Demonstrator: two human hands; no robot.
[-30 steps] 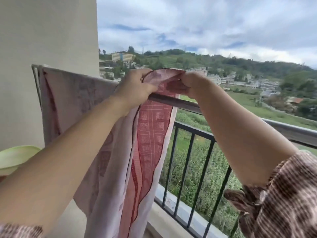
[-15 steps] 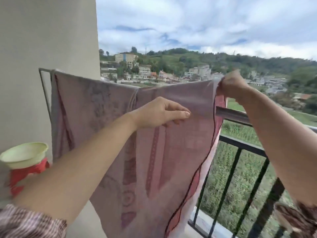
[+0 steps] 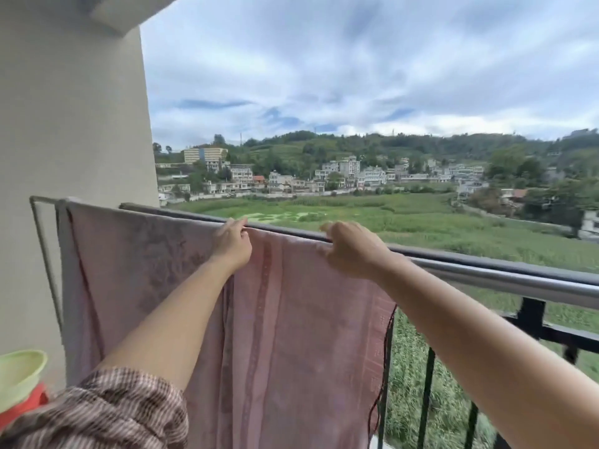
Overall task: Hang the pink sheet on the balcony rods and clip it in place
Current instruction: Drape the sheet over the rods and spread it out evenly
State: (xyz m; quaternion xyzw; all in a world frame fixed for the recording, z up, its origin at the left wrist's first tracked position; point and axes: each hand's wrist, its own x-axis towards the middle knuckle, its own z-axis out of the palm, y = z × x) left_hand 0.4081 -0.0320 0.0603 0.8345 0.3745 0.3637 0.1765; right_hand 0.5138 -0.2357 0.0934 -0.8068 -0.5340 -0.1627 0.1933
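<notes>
The pink sheet [image 3: 298, 325] hangs spread over the silver balcony rod [image 3: 505, 280], from the rod's left end frame to about the middle. Its dark-edged right border falls down by the railing. My left hand [image 3: 231, 243] pinches the sheet's top edge on the rod. A little to the right, my right hand [image 3: 351, 249] grips the top edge as well, fingers curled over the rod. No clip is in view.
A dark handrail [image 3: 486, 259] runs just behind the rod, with black railing bars [image 3: 426, 400] below. A beige wall [image 3: 71, 124] stands at the left. A green bowl [image 3: 19, 374] on a red container [image 3: 27, 405] sits at the lower left.
The sheet has been pulled out flat along the rod. My left hand rose from the cloth's face to its top edge, and my right hand came to the top edge close beside it.
</notes>
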